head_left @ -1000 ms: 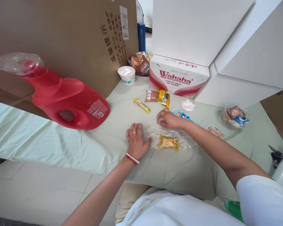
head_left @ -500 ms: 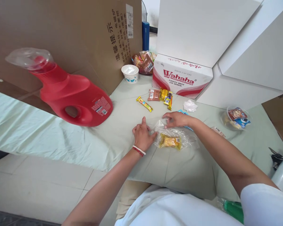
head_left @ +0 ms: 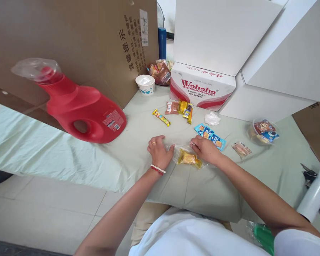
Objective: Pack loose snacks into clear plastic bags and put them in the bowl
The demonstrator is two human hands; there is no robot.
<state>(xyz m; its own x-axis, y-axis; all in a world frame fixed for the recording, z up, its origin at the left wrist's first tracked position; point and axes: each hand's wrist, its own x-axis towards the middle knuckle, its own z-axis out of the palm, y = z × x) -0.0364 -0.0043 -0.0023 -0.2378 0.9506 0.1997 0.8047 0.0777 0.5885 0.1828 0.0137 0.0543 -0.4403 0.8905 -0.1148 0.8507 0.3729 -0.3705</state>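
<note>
A snack in a yellow see-through wrapper lies on a sheet of clear plastic film near the front of the table. To its left, my left hand rests on the cloth, fingers apart and thumb at the film's left edge. My right hand is closed, pinching the film just above the snack's right side. Beyond that hand lie blue snack packets, and a small pinkish packet is farther right. A yellow stick-shaped packet lies ahead of my left hand.
A large red jug stands at the left by a brown carton. Behind are a paper cup, a Wahaha box, a brown packet and crumpled white plastic. A clear bowl of snacks sits right.
My right hand has come down toward me and closed on the film, drawing it over the snack. The blue packets and pinkish packet now show more fully. My left hand has barely moved.
</note>
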